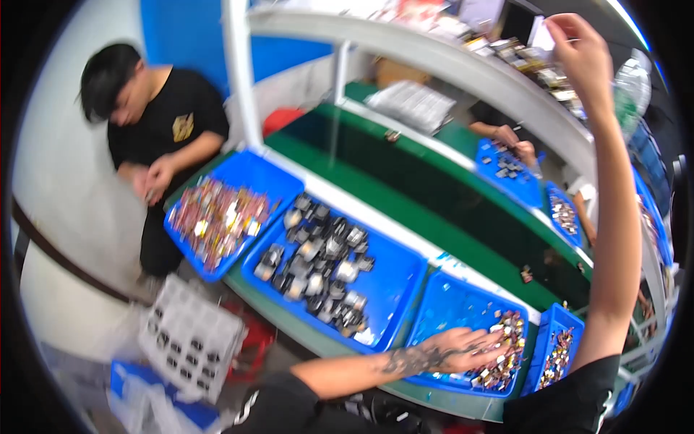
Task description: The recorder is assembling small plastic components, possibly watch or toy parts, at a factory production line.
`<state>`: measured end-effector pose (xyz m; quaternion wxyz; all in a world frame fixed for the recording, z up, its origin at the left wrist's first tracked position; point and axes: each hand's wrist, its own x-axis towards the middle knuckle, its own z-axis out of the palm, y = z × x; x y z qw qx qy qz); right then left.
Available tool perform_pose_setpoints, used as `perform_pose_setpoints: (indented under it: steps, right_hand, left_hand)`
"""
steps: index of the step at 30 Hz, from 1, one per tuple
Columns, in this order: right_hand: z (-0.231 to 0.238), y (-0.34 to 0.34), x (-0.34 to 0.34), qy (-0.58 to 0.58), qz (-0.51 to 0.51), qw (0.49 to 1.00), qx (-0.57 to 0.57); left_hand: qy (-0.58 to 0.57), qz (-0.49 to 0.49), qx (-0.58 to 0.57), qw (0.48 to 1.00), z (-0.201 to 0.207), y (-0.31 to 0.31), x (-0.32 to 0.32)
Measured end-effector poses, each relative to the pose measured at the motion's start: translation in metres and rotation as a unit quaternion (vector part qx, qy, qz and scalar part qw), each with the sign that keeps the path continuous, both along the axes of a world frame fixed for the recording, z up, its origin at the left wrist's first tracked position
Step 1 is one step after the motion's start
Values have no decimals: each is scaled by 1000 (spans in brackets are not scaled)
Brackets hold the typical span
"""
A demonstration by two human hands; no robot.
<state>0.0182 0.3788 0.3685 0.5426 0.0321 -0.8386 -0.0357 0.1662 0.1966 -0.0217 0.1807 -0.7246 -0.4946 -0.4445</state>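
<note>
My left hand (466, 351), at the end of a tattooed forearm, lies over a heap of small wired metal parts (510, 347) at the right side of a blue tray (441, 296). Its fingers are stretched out and slightly apart, touching the heap. My right arm is raised high on the right, well above the bench. Up there my right hand (582, 50) has its fingers curled in toward the thumb; whatever they may hold cannot be made out. A pale upright shape (541, 35) shows just beside those fingertips, blurred.
Left of my tray, another blue tray (397, 278) holds black-and-clear parts (325, 260); beyond it, one (289, 177) holds wired parts. A narrow blue bin (542, 347) stands right. A green belt (405, 195) runs behind. A co-worker (170, 116) sits left; other hands (517, 141) work opposite.
</note>
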Motion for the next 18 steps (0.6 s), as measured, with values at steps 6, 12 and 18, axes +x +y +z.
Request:
perform_pose_setpoints:
  steps: [6,12,18]
  right_hand:
    - [-240,-129,41,-408,239,875,107]
    - [-368,-134,31,-505,131,852,56]
    - [-380,-115,59,-505,139,852,15]
  left_hand:
    - [28,-67,141,987,-3,-3,12]
    - [41,-116,220,968,4,-9,14]
    - [45,-67,244,966,13,-20,3]
